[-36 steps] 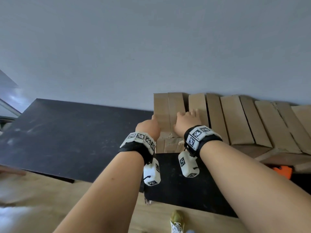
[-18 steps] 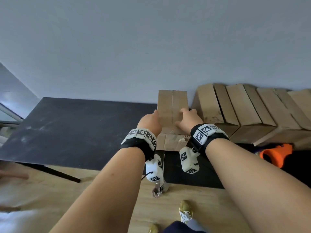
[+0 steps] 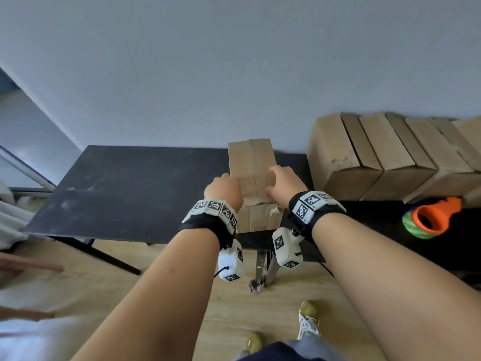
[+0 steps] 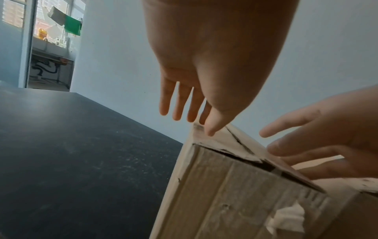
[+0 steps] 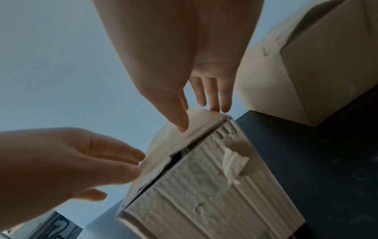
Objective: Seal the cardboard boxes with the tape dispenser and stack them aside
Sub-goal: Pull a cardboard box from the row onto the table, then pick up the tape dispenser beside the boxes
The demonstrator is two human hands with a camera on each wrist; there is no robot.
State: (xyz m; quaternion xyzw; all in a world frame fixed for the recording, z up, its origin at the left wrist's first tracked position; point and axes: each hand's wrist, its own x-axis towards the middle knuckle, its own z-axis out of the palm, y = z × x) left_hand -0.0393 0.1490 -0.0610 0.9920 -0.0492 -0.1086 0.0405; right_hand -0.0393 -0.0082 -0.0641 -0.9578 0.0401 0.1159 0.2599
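A brown cardboard box (image 3: 251, 165) stands on the black table (image 3: 125, 188), its top flaps folded down with a gap at the near edge (image 4: 235, 186). My left hand (image 3: 223, 188) is at its left top edge; fingers straight, thumb touching the top corner (image 4: 192, 119). My right hand (image 3: 281, 181) rests on the top's right side, fingers straight, thumb on the flap (image 5: 196, 118). The orange tape dispenser (image 3: 434, 217) with a green roll lies on the table to the right, apart from both hands.
A row of several cardboard boxes (image 3: 364, 157) leans along the grey wall at the right, a gap away from the box I hold. The table's near edge is just below my wrists, with wooden floor (image 3: 156, 282) and my shoes beneath.
The box under my hands has come away to the left from the row of boxes, leaving a gap. The orange tape dispenser has come fully into view at the right.
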